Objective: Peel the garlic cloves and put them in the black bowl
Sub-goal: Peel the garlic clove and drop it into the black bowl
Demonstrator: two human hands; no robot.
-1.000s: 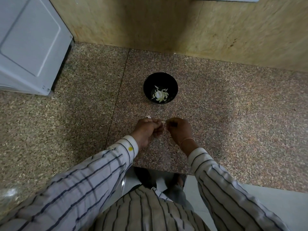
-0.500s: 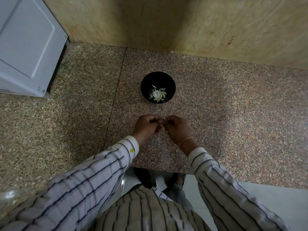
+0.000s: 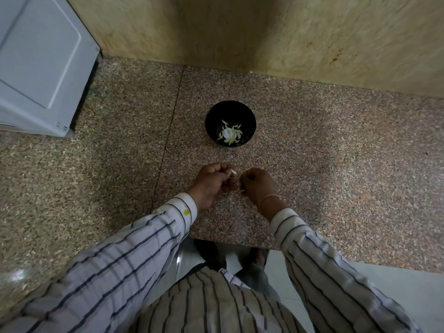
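Left hand (image 3: pixel 211 183) curled, pinching a pale garlic clove (image 3: pixel 232 173) at its fingertips; right hand (image 3: pixel 258 186) curled just beside it, and whether it gripped anything I couldn't tell. Both hovered over the speckled table (image 3: pixel 336 164). Just beyond sat the black bowl (image 3: pixel 211 117), peeled cloves (image 3: pixel 230 135) heaped inside

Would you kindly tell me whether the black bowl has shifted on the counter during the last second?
No. The black bowl sits just right of the counter seam, as it did before.
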